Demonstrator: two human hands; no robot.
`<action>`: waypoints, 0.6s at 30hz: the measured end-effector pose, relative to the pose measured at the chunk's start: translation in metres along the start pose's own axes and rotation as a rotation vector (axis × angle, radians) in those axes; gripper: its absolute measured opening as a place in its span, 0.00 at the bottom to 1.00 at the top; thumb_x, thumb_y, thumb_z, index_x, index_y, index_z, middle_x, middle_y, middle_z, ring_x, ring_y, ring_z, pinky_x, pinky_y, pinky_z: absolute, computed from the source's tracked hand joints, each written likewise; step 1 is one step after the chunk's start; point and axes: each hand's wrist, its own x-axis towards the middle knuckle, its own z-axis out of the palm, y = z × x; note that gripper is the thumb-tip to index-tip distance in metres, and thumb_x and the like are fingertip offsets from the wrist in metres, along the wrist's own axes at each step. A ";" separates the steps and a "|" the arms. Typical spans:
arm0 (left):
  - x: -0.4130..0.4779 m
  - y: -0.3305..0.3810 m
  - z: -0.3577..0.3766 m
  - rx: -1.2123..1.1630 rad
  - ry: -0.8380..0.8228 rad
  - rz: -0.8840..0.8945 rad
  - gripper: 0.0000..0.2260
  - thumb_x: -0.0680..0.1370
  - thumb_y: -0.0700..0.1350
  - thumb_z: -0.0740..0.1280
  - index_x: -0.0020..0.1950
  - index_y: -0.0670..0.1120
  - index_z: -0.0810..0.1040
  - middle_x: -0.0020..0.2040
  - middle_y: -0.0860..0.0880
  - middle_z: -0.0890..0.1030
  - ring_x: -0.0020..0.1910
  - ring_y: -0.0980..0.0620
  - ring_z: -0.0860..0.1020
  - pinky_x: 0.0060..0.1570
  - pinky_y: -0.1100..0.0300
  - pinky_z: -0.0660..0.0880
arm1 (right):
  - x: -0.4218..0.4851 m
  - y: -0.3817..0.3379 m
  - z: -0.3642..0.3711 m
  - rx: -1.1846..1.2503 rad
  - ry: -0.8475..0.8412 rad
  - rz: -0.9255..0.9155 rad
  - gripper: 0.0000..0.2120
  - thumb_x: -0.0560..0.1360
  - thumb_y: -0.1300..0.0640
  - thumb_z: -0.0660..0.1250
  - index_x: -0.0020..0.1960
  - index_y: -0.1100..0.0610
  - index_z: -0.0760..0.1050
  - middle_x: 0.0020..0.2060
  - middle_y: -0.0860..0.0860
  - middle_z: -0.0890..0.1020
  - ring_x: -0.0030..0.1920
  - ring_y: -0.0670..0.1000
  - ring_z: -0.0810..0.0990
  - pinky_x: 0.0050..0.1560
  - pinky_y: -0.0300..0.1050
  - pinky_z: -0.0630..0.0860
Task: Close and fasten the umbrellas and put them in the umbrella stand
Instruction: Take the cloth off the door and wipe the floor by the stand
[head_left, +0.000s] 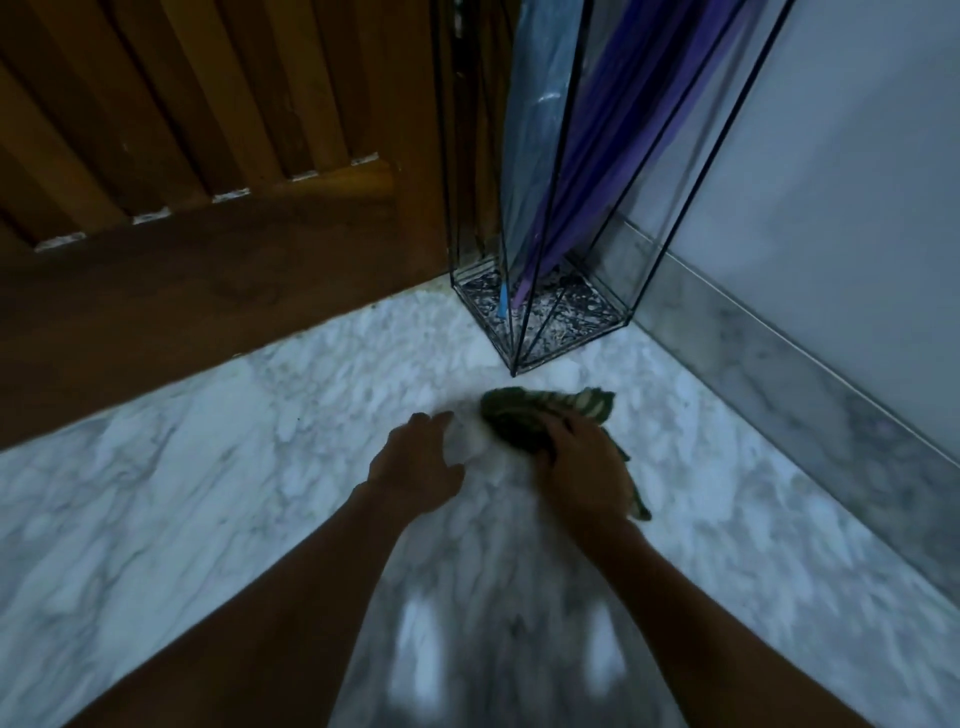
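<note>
A small folded green striped umbrella (524, 415) lies low over the marble floor, and my right hand (582, 467) grips it around the middle. My left hand (415, 462) hovers just left of it with fingers relaxed, holding nothing. Behind them stands a tall black wire-and-glass umbrella stand (613, 322) in the corner. Inside it lean a purple umbrella (597, 171) and a clear bluish umbrella (540, 135), tips down on its speckled base.
A brown slatted wooden door (208, 182) fills the left and back. A pale wall (857, 182) with a grey marble skirting (779, 374) runs along the right. White marble floor (208, 493) spreads around my arms.
</note>
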 end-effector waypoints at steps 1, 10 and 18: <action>-0.003 -0.001 0.000 -0.061 0.000 0.018 0.31 0.75 0.54 0.66 0.76 0.50 0.63 0.70 0.47 0.70 0.69 0.44 0.70 0.63 0.48 0.72 | -0.010 -0.013 0.001 -0.014 -0.052 -0.025 0.23 0.73 0.54 0.60 0.67 0.50 0.76 0.64 0.53 0.79 0.62 0.59 0.77 0.63 0.51 0.72; -0.032 -0.001 -0.052 -0.661 0.168 -0.014 0.14 0.73 0.47 0.70 0.50 0.43 0.69 0.45 0.47 0.76 0.42 0.50 0.73 0.39 0.60 0.70 | 0.010 -0.070 -0.044 0.491 -0.382 -0.018 0.07 0.78 0.59 0.64 0.55 0.56 0.76 0.49 0.54 0.81 0.52 0.55 0.80 0.51 0.46 0.74; -0.079 0.030 -0.175 -1.221 0.241 -0.098 0.13 0.72 0.44 0.75 0.49 0.45 0.73 0.47 0.44 0.82 0.42 0.50 0.82 0.41 0.56 0.81 | 0.056 -0.153 -0.163 0.860 -0.568 0.116 0.13 0.77 0.62 0.63 0.60 0.55 0.76 0.52 0.59 0.83 0.52 0.60 0.83 0.57 0.56 0.79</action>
